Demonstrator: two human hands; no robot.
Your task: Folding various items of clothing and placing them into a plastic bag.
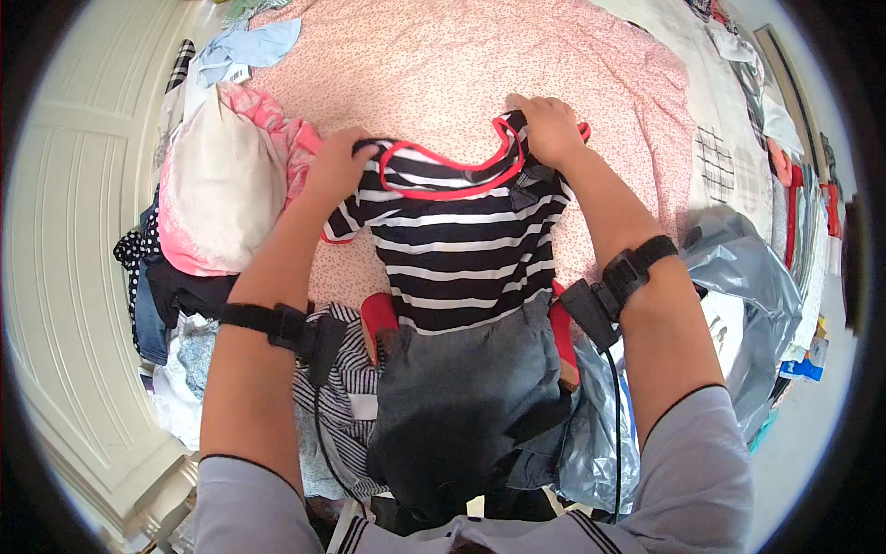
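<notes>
A garment [471,270] with a black-and-white striped top, red neck trim and a dark grey lower part hangs stretched before me. At its left shoulder is my left hand [341,165], closed on the cloth. My right hand [549,128] grips the other shoulder, with part of the striped cloth bunched under the fingers. Below the hands, the grey part reaches down towards my body. Pieces of red material [378,322] show on both sides of the garment; what they belong to is partly hidden. Black straps with small dark boxes and cables are on both forearms.
A pink dotted sheet [443,62] covers the surface ahead. On the left lie a white-and-pink bundle [221,187], dark clothes and a light blue cloth [256,48]. Striped fabric [339,408] lies low at left. Grey plastic bags [744,270] and stacked textiles are on the right.
</notes>
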